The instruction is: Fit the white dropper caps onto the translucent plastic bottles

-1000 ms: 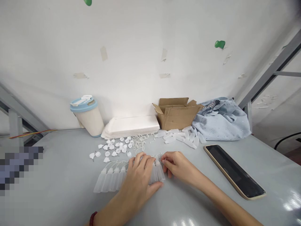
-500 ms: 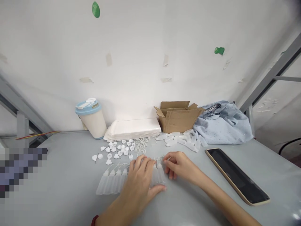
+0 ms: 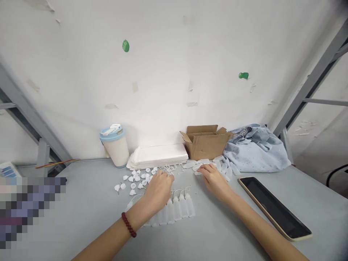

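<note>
While the left hand [image 3: 159,190] was held above the row of translucent bottles [image 3: 177,209], its fingers were bent toward the pale thin tubes [image 3: 170,168] heaped in front of the stack of white sheets or packets [image 3: 160,154]. Fingertips on that side were partly hidden; whether they were closed on a tube could not be determined. The right hand [image 3: 213,177] was at the loose bottles [image 3: 230,172], fingers drawn near one another and bent downward over the pile; grip on a bottle could not be confirmed.

The row lay flat on the grey table [image 3: 217,235], bottles side by side, necks pointing away from the person; curved tubes extended from the necks at its right end. The left hand and wrist covered part of the row. A dark red bracelet [image 3: 128,224] was on the left wrist.

White caps [image 3: 136,177] were scattered to the left of the tubes, some with a thin pin. Along the wall stood a lidded cup [image 3: 116,148] and an open cardboard box [image 3: 209,145], with a light blue cloth [image 3: 255,152] bunched beside the box. A phone [image 3: 274,208] lay screen up near the right forearm.
</note>
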`<state>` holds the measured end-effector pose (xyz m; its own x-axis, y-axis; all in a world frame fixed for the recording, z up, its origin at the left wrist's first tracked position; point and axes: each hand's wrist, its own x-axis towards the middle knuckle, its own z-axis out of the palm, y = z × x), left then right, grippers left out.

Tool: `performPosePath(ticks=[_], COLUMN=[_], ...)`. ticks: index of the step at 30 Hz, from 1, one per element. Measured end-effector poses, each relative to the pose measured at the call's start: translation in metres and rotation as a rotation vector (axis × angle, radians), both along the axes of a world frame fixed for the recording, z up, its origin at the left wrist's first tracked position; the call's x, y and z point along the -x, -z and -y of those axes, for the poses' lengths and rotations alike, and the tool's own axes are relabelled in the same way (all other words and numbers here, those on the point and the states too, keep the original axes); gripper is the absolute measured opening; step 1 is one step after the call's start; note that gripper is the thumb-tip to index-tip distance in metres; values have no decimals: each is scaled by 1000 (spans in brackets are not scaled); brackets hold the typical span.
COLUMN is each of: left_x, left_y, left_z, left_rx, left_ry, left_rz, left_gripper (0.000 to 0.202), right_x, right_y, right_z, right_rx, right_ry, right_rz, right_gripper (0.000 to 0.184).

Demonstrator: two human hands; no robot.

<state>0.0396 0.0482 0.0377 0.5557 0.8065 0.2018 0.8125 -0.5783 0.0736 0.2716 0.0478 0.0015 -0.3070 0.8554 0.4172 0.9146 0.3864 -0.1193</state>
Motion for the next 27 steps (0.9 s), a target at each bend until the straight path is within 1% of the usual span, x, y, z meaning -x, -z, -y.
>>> performPosePath(ticks=[3,6,8,10,14,17,20,22,23,27], left_x=[-5,-4,1,10,31,41,40,36,33,29], left_y=[1,-4,-8,-11,-6,-1,-1,-1,0,4], left_z=[-1,3,6,11,19,27,37,43,45,50], left_rx=[-12,-9,-6,6,-9,-27,-22,-33,-42,-81], left_ry=[11,21,29,32,-17,-57,-55,-22,-2,51], left_rz=[-25,0,77,208,441,531,590,608,613,615], left_gripper=[32,34,39,43,40,35,31,27,25,18], right_x=[-1,0,1,3,5,6,5,6,7,20], right_y=[2,1,-2,-6,-10,-9,-8,-9,-10,-22], right_z=[-2,-3,-2,0,3,6,10,14,17,33], right_rx=[-10,11,44,74,121,159,180,176,172,162], right_ry=[7,23,44,63,82,75,71,67,52,-61], right_rz=[70,150,195,220,235,236,224,158,92,-276], right_gripper=[45,48,50,50,51,55,55,48,43,30])
